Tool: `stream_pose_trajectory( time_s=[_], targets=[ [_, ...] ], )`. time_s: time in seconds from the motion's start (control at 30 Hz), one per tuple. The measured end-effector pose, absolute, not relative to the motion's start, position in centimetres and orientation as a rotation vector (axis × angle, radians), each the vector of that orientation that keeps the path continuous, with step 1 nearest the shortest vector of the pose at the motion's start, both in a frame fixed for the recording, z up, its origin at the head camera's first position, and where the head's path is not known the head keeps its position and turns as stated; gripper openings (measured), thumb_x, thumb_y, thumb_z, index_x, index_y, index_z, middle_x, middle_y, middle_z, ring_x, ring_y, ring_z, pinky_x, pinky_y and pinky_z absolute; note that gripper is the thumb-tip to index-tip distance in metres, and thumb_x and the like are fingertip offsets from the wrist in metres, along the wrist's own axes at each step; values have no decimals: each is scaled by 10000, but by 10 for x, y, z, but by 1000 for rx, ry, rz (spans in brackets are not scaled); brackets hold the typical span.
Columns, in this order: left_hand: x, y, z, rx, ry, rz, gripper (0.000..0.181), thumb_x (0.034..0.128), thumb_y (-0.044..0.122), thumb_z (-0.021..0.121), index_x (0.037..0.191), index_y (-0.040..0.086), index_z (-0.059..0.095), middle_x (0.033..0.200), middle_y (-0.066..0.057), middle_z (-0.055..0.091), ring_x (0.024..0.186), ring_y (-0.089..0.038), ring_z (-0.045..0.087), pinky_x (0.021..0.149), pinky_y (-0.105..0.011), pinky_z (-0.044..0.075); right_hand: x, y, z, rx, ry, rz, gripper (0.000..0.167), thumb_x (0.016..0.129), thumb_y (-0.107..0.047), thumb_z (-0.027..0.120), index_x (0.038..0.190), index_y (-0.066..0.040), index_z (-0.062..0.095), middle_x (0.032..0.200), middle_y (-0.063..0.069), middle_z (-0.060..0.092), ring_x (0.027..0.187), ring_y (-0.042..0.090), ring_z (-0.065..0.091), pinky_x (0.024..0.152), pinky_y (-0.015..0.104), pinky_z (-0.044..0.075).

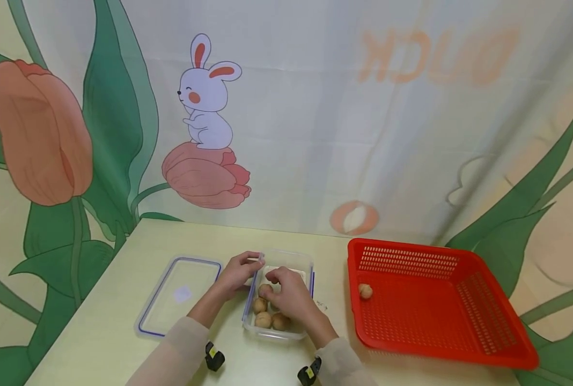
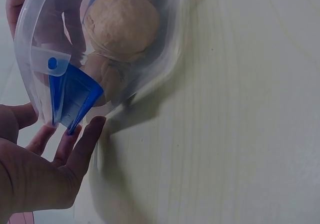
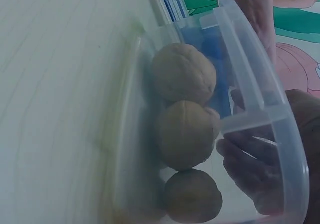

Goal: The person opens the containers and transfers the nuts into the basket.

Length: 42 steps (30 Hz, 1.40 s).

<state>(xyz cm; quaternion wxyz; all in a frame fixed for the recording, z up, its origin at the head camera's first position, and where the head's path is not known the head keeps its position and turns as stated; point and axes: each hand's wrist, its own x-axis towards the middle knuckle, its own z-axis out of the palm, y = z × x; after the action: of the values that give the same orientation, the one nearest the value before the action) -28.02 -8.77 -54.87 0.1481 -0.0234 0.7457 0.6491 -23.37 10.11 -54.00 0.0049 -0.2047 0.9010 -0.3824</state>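
A clear plastic food container [image 1: 276, 336] with blue side latches holds several walnuts [image 1: 263, 320] in its near half. My left hand [image 1: 238, 276] grips its left side, thumb by the rim and fingers against the blue latch [image 2: 75, 97]. Over the inside of the container, my right hand [image 1: 291, 295] has its thumb and fingers around a walnut [image 1: 265, 291]; its palm hides part of the container floor. Through the clear wall in the right wrist view, those fingers [image 3: 245, 164] show beside a row of walnuts [image 3: 185, 134].
The container's clear lid [image 1: 182, 294], edged in blue, lies flat on the table [image 1: 108, 289] at the left. To the right stands a red plastic basket [image 1: 431, 316] with a single walnut [image 1: 365, 291] by its left wall. A printed curtain [image 1: 296, 123] hangs behind the table.
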Motion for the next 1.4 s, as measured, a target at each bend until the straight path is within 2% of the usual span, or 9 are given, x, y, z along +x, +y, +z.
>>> stream_pose_trajectory(
  time_s=[0.3, 0.53, 0.87, 1.4],
  targets=[
    [-282, -86, -551, -70, 2161, 1842, 421, 1083, 280, 634, 1438, 57, 601, 1360, -234, 601, 1315, -474, 577, 956, -640, 558, -233, 98, -545, -799, 2904, -958, 190, 931, -120, 807, 1099, -32, 793, 1073, 72, 741, 1012, 234, 708, 905, 382, 585],
    [-283, -86, -552, -87, 2172, 1833, 404, 1080, 286, 640, 1423, 75, 614, 1352, -212, 606, 1303, -456, 591, 941, -634, 568, -232, 97, -544, -812, 2915, -928, 161, 926, -100, 797, 1078, -51, 777, 1006, 51, 709, 906, 210, 677, 830, 348, 573],
    [-282, -85, -552, -70, 2156, 1833, 391, 1080, 268, 635, 1419, 76, 612, 1360, -204, 613, 1308, -446, 591, 928, -588, 586, -233, 98, -547, -749, 2922, -838, 153, 941, -152, 802, 1071, -110, 732, 912, -44, 653, 799, 109, 550, 729, 288, 503],
    [-282, -85, -550, -72, 2162, 1816, 398, 1081, 281, 631, 1414, 64, 599, 1322, -202, 595, 1263, -415, 592, 911, -588, 591, -233, 96, -549, -711, 2903, -825, 168, 961, -172, 793, 1074, -127, 677, 894, -60, 634, 804, 120, 549, 732, 298, 493]
  ],
)
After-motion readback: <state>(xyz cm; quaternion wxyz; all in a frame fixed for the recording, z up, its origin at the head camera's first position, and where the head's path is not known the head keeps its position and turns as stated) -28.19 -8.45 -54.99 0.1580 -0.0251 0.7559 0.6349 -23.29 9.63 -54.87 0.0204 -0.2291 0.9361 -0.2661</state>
